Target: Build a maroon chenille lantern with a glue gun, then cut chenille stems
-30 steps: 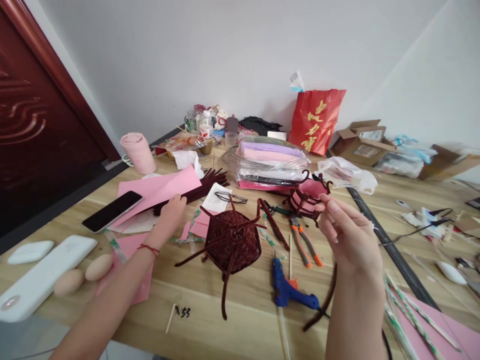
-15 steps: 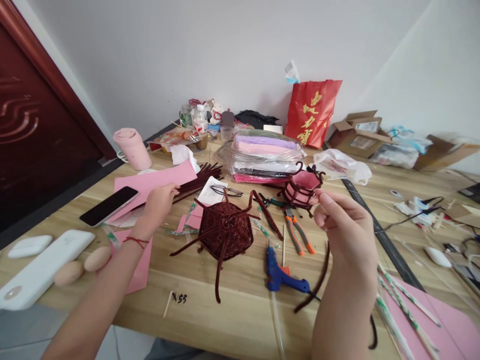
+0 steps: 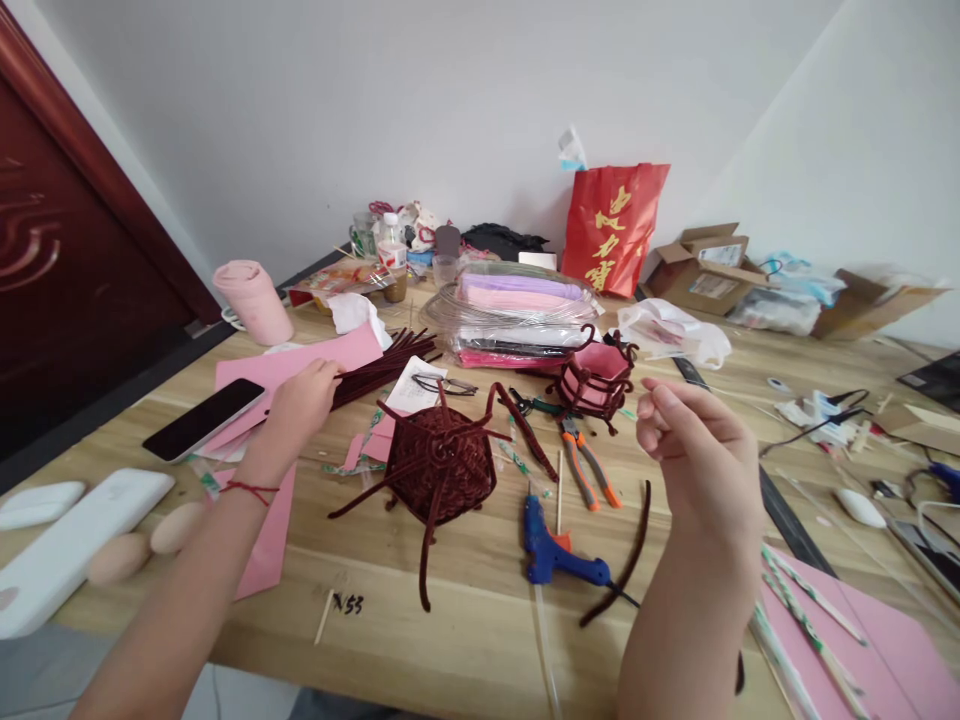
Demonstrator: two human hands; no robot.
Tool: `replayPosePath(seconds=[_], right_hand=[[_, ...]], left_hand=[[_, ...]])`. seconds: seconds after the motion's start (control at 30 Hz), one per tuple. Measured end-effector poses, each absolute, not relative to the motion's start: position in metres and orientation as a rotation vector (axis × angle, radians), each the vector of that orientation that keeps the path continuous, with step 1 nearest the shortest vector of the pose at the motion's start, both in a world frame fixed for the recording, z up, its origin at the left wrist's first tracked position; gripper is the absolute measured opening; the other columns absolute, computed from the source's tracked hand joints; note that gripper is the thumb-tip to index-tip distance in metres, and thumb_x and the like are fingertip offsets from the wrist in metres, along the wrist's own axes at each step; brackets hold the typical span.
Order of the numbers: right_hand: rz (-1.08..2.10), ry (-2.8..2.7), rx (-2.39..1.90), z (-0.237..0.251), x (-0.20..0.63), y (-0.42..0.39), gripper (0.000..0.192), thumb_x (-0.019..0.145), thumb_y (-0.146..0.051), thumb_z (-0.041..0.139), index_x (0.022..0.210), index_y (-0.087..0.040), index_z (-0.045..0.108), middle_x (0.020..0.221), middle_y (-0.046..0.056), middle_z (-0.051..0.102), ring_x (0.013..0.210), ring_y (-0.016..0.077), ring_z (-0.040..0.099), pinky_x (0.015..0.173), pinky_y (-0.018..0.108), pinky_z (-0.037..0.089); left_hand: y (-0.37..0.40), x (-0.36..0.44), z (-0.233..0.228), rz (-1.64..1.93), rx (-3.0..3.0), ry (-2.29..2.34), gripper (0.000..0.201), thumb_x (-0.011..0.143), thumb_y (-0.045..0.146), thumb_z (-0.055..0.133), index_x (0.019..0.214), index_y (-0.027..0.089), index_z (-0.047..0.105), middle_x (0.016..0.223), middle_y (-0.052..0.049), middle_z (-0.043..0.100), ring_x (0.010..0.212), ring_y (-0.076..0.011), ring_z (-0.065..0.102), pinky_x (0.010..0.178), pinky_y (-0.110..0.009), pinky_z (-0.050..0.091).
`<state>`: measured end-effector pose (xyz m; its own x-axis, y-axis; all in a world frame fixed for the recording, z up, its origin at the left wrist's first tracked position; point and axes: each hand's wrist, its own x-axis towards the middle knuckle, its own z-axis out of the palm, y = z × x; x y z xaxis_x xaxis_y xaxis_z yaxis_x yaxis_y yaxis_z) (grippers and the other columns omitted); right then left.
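My left hand [image 3: 301,402], with a red string at the wrist, reaches to the near end of a bundle of dark brown pipe cleaners [image 3: 390,362]. Its fingers are pinched over the edge of a pink sheet [image 3: 341,350]; what they hold is hidden. Raised on the right, my right hand [image 3: 701,440] has its fingertips pressed together, and any held thing is too small to name. Between the hands stands a brown woven pipe-cleaner piece [image 3: 442,470] with loose strands sticking out. Beyond it sits a small pink-lined pipe-cleaner basket [image 3: 596,375].
A blue glue gun [image 3: 551,550] and orange-handled pliers [image 3: 589,465] lie near the middle. On the left are a phone [image 3: 202,420], a white power bank [image 3: 86,550] and two egg-shaped pieces [image 3: 120,558]. Packs of coloured pipe cleaners [image 3: 521,315] and a red bag [image 3: 615,230] stand behind.
The view has turned slightly, shifting the table leftward. My right hand has drawn a little to the right, away from the small basket. My left hand stays by the pipe-cleaner bundle.
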<state>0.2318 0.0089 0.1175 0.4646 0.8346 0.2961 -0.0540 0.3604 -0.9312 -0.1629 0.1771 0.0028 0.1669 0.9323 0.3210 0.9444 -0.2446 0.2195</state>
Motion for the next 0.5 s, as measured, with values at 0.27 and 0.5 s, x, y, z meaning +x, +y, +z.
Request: replayPosePath(seconds=[0.27, 0.5], right_hand=[[0.664, -0.886, -1.094, 0.115, 0.233, 0.013, 0.016, 0.073, -0.029, 0.079, 0.084, -0.018, 0.077, 0.061, -0.001, 0.061, 0.047, 0.0066, 0.050, 0.040, 0.019, 0.033], [0.726, -0.972, -1.084, 0.116, 0.221, 0.014, 0.017, 0.084, -0.035, 0.070, 0.091, -0.020, 0.076, 0.063, -0.001, 0.062, 0.047, 0.0084, 0.050, 0.042, 0.021, 0.035]], left_hand=[[0.172, -0.161, 0.028, -1.087, -2.314, -1.984, 0.026, 0.088, 0.035, 0.048, 0.092, 0.017, 0.068, 0.096, -0.010, 0.072, 0.092, -0.0245, 0.066, 0.083, -0.033, 0.049], [0.139, -0.149, 0.081, -1.726, -2.162, -1.961, 0.034, 0.089, 0.038, 0.057, 0.114, 0.018, 0.068, 0.088, -0.001, 0.072, 0.062, -0.0083, 0.054, 0.055, -0.018, 0.044]])
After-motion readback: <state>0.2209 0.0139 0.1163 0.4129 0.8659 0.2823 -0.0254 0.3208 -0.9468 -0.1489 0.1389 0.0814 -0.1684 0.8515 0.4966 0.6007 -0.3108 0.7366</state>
